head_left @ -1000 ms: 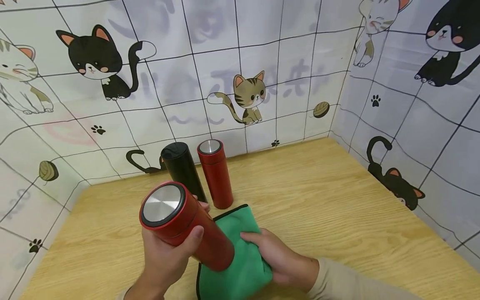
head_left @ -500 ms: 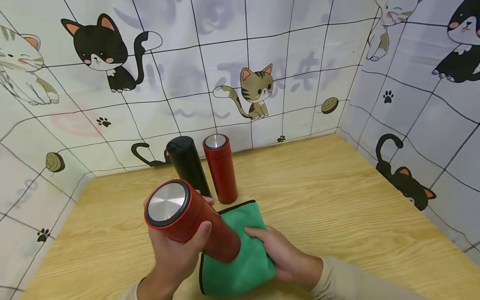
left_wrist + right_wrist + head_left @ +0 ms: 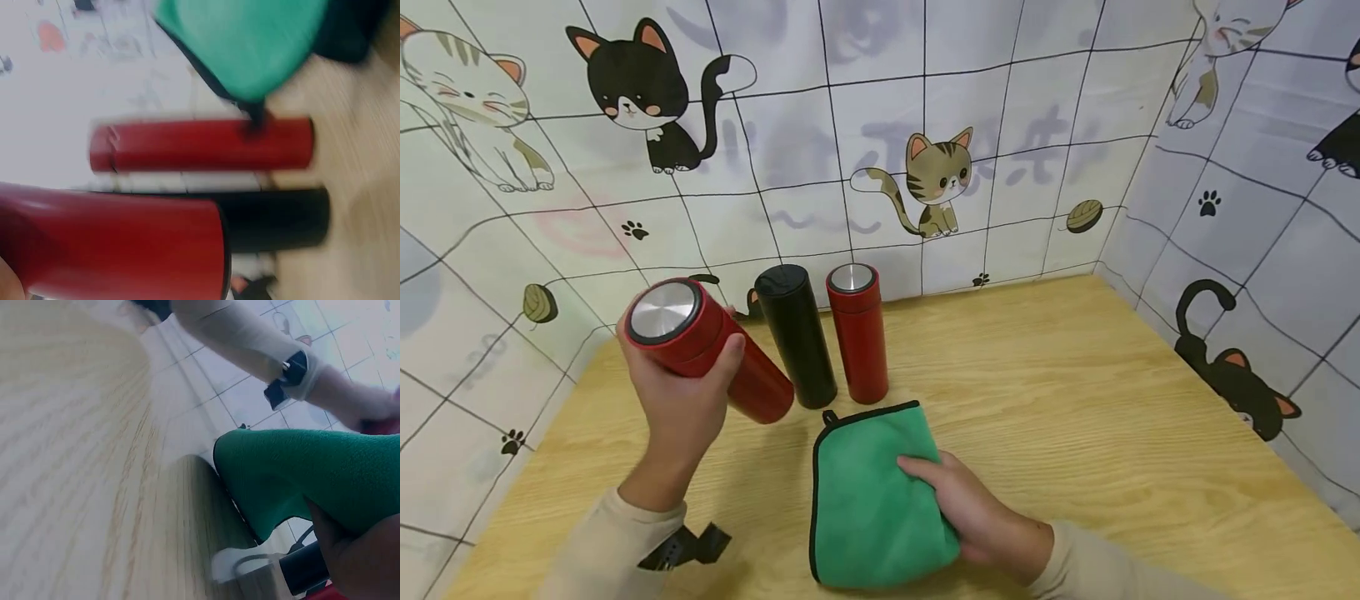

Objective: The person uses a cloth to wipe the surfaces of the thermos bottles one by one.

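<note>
My left hand point(image 3: 681, 408) grips a wide red thermos point(image 3: 715, 346) with a silver lid near its top. The thermos is tilted, its lid toward me, left of the two standing bottles. In the left wrist view the same thermos point(image 3: 125, 240) fills the lower left. My right hand point(image 3: 962, 504) holds a folded green cloth point(image 3: 876, 500) with black edging, thumb on top and the other fingers hidden beneath. The right wrist view shows the cloth point(image 3: 300, 465) hanging from that hand point(image 3: 372, 559), above the table.
A black bottle point(image 3: 797, 337) and a slimmer red thermos point(image 3: 859, 342) stand upright side by side near the back of the wooden table point(image 3: 1037, 400). A cat-patterned sheet point(image 3: 805, 125) hangs behind and along the sides.
The left hand has lifted the wide red thermos off the cloth and carried it left and farther back. The right hand still holds the cloth, almost unmoved.
</note>
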